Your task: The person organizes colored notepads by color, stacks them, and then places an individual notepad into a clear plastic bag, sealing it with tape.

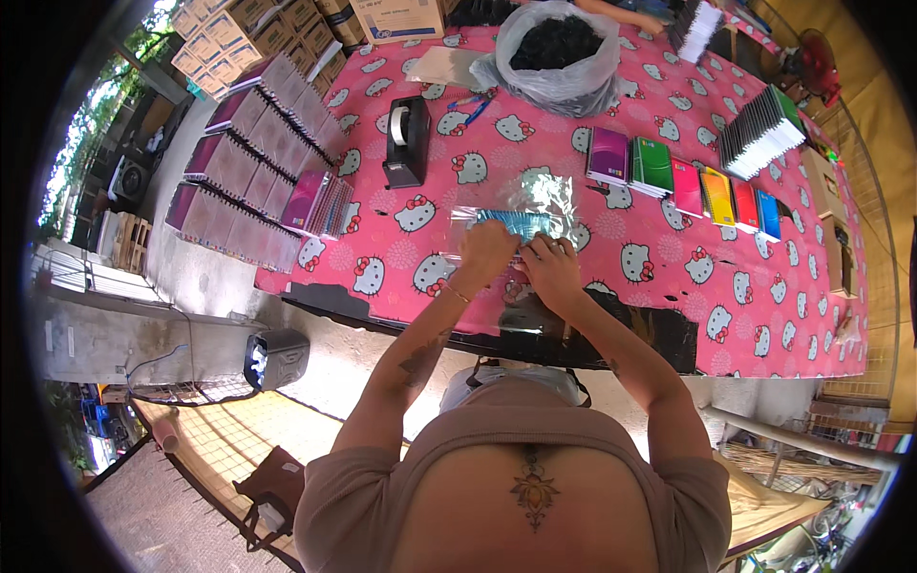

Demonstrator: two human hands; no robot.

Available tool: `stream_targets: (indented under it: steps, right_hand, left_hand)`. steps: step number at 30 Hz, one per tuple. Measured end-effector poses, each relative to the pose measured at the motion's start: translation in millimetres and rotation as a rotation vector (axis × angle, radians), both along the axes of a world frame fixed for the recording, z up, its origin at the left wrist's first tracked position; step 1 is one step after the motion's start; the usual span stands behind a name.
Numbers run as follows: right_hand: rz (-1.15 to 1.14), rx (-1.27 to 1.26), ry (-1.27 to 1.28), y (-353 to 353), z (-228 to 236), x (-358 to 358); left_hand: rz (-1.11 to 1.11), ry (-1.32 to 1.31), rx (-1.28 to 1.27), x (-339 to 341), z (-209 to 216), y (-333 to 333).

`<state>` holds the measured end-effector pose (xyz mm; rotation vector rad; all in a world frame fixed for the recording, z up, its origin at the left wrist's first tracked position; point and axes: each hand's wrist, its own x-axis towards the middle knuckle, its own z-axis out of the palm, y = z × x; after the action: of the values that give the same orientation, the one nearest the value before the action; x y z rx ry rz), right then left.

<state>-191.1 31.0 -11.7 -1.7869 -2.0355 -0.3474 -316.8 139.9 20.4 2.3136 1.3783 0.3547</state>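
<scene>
A teal spiral notebook or small stack of them (516, 223) lies near the table's front edge, inside a clear, shiny plastic wrapper (549, 195). My left hand (488, 252) is closed at the near left side of this bundle, its fingers curled into the plastic. Close beside it, my right hand (552, 271) grips the near right side with bent fingers. Between the hands the plastic catches glare, so its folds and the exact fingertip contact are hard to make out. Loose clear film hangs toward the table's edge.
A black tape dispenser (408, 143) and blue-handled scissors (472, 110) stand ahead. Wrapped notebook stacks (239, 186) fill the left. Small coloured notebooks (652, 164) line the right, before a taller stack (761, 134). A white plastic bag (516, 72) holds black items. Another person's arm (626, 15) reaches in beyond.
</scene>
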Motion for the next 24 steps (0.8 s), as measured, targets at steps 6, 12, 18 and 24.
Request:
stream_targets:
  steps: [6, 12, 18, 24]
  right_hand:
    - [0.027, -0.044, 0.157, -3, 9, 10]
    - [0.089, -0.102, 0.149, 57, -1, 52]
    - [0.193, -0.979, 1.156, 122, 61, 119]
    - [0.215, -0.754, 1.166, 87, 59, 100]
  left_hand:
    - [-0.030, 0.289, 0.072, -14, -4, -8]
    - [-0.410, -0.233, 0.654, -20, -16, -53]
    - [-0.295, -0.582, 0.464, -42, -16, -28]
    - [0.008, -0.639, -0.043, -56, -39, 1]
